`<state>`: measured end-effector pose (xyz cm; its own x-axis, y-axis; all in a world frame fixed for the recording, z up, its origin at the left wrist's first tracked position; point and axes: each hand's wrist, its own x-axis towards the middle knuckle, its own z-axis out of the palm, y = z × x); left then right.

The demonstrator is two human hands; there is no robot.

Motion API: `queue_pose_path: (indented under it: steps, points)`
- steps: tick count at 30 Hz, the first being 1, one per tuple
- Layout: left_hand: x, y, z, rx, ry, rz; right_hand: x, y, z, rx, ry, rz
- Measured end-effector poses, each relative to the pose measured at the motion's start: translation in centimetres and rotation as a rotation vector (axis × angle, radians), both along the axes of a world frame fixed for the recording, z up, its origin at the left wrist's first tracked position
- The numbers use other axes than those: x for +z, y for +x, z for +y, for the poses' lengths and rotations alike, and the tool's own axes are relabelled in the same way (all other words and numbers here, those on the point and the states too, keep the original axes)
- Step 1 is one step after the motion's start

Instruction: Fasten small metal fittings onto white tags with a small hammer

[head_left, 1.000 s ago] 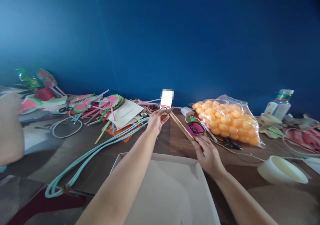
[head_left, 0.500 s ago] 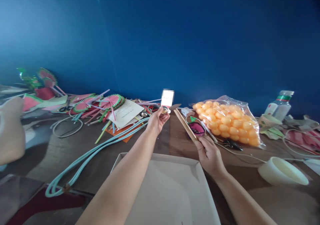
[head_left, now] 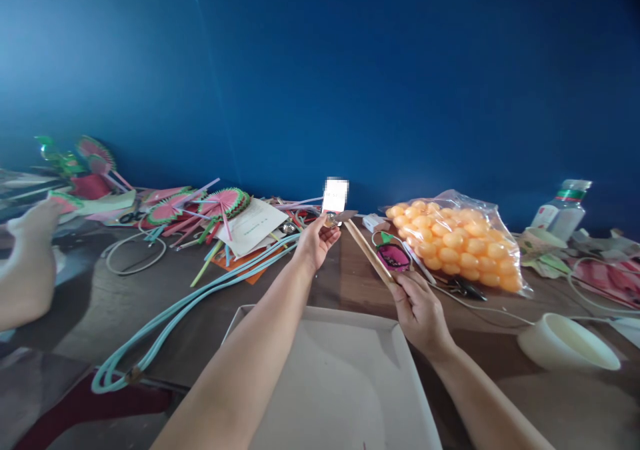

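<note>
My left hand is raised at the middle, its fingers pinching a small white printed card and a shiny rounded metal piece. The card's top is blurred out. My right hand grips a long, thin wooden handle that slants up to the left. Near the handle's upper end a thin dark pointed blade reaches the metal piece; whether they touch I cannot tell. Below both forearms lies a shallow whitish box.
A clear bag of orange balls and a purple pouch lie right. Farther right are a bottle and a cream ring. Left are watermelon paper fans, pale blue tubing and another person's bare limb.
The wooden-handled tool's tip has shifted slightly left, closer to the metal piece in my left hand. The bare limb at the left edge has moved a little to the right.
</note>
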<state>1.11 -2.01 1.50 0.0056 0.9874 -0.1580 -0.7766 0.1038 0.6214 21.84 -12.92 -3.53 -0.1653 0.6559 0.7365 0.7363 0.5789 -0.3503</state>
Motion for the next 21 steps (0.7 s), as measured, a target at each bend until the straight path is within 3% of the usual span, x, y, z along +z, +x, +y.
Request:
queue_pose_path:
  steps: [21]
  points:
    - [-0.32, 0.15, 0.32, 0.029, 0.009, 0.05, -0.43, -0.1, 0.38, 0.002, -0.052, -0.03]
